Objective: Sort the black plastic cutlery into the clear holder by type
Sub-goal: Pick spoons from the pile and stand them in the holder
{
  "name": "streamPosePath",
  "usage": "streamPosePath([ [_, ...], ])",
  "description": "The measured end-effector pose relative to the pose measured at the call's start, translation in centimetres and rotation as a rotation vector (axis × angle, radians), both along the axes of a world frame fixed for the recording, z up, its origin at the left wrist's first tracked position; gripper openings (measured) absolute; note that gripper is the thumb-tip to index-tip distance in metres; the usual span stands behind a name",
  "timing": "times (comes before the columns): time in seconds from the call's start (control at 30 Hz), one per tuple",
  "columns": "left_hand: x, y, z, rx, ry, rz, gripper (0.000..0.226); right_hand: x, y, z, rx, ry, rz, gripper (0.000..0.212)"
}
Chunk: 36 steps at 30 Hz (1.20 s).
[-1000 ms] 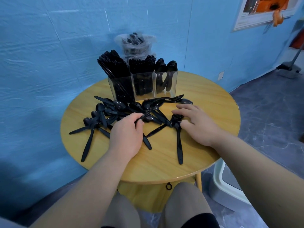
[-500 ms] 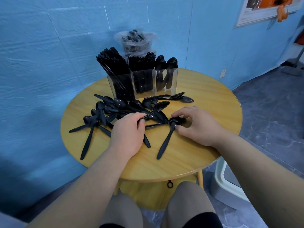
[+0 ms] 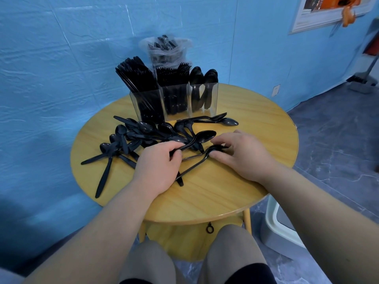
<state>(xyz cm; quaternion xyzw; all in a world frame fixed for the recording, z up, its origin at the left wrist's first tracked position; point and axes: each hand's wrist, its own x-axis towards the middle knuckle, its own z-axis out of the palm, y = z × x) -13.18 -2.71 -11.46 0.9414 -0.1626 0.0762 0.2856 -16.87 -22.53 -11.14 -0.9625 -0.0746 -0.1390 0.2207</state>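
Observation:
A clear three-compartment holder (image 3: 213, 99) stands at the back of the round wooden table (image 3: 215, 191), with knives on the left, forks in the middle and spoons on the right. A heap of loose black spoons (image 3: 143, 133) lies in front of it. My left hand (image 3: 158, 167) grips the handle of a black spoon (image 3: 203, 137) whose bowl points up and right. My right hand (image 3: 244, 154) pinches the bowl end of another spoon (image 3: 194, 165); its handle runs down-left under my left hand.
A clear plastic bag of more black cutlery (image 3: 166, 50) sits behind the holder against the blue wall. Two spoons (image 3: 221, 120) lie just in front of the holder. A white bin (image 3: 274, 224) stands on the floor at the right, beside the table leg.
My right hand has slid left toward my left hand, swinging the spoon it pinches so the handle now points down-left. My left hand keeps hold of its spoon.

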Motion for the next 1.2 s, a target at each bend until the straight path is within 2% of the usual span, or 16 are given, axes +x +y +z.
streamPosePath([
  [0.33, -0.2, 0.1, 0.1, 0.02, -0.015, -0.046, 0.032, -0.3, 0.0, -0.1, 0.02, -0.107, -0.05, 0.023],
  [0.6, 0.0, 0.1, -0.3, 0.134, -0.047, -0.181, 0.036, 0.2, -0.2, -0.5, 0.043, -0.131, -0.076, 0.01],
  [0.77, 0.1, 0.0, -0.4, 0.213, -0.059, -0.254, 0.037, 0.3, -0.2, -0.8, 0.106, -0.156, -0.102, 0.021],
  [0.83, 0.1, 0.0, -0.3, 0.24, -0.06, -0.286, 0.037, 0.5, -0.2, -0.8, 0.072, -0.14, -0.099, 0.028],
  [0.93, 0.1, 0.0, -0.3, 0.26, -0.061, -0.305, 0.038, 0.5, -0.3, -0.9, -0.028, -0.16, -0.07, 0.021],
  [1.03, 0.1, 0.0, -0.5, 0.201, -0.129, -0.248, 0.031, 0.3, -0.4, -0.9, 0.017, -0.231, -0.045, 0.019],
  [1.13, -0.1, 0.0, -0.5, 0.174, -0.178, -0.179, 0.03, 0.4, -0.4, -0.9, 0.021, -0.176, -0.031, 0.028],
  [1.2, -0.2, 0.0, -0.5, 0.184, -0.187, -0.186, 0.029, 0.4, -0.5, -1.0, 0.017, -0.177, -0.016, 0.023],
])
